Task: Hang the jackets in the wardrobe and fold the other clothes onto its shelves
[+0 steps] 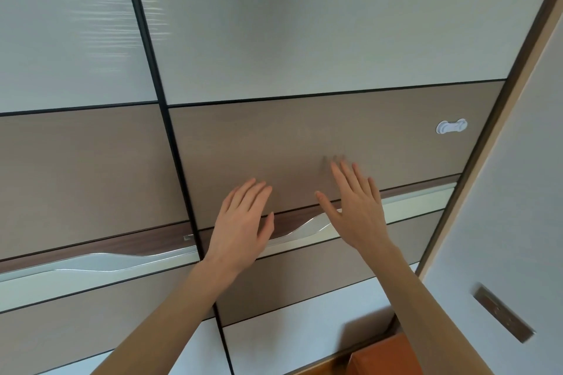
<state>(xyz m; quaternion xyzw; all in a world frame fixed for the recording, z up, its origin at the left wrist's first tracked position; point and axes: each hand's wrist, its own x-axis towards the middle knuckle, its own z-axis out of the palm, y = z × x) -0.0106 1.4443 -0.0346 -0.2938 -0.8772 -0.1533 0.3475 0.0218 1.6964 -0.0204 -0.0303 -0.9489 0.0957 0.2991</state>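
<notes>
- Wardrobe [304, 24]: closed sliding doors fill the view, seen at a tilt. Each door has a pale upper panel, a taupe middle panel, a dark wood-grain strip with a wavy silver handle, and taupe and white bands below.
- Right-hand door [380, 137]: its taupe middle panel lies under both hands. A dark vertical seam [170, 137] at 9 o'clock from the hands divides it from the left-hand door [76, 161].
- Left hand [240, 222]: fingers straight and close together, pointing toward 1 o'clock, laid over the lower edge of the taupe panel and the wood-grain strip; whether the palm presses the surface cannot be told.
- Right hand [356, 210]: fingers straight and spread, pointing toward 11 o'clock, tips on or just off the taupe panel, with a faint shadow directly above them. It holds nothing.
- Silver handle [301, 228]: wavy band running between the two hands, partly covered by both.
- White latch [451, 126]: small bone-shaped fitting on the taupe panel, at 2 o'clock from the right hand, well apart from it.
- Door frame [518, 131]: light wood edge slanting along the right side; a metal strike plate [502, 315] is set in the white surface at 4 o'clock.
- Orange object [384, 356]: at 6 o'clock, bottom edge, partly behind the right forearm; its nature cannot be told.
- No garments are visible in this view.
</notes>
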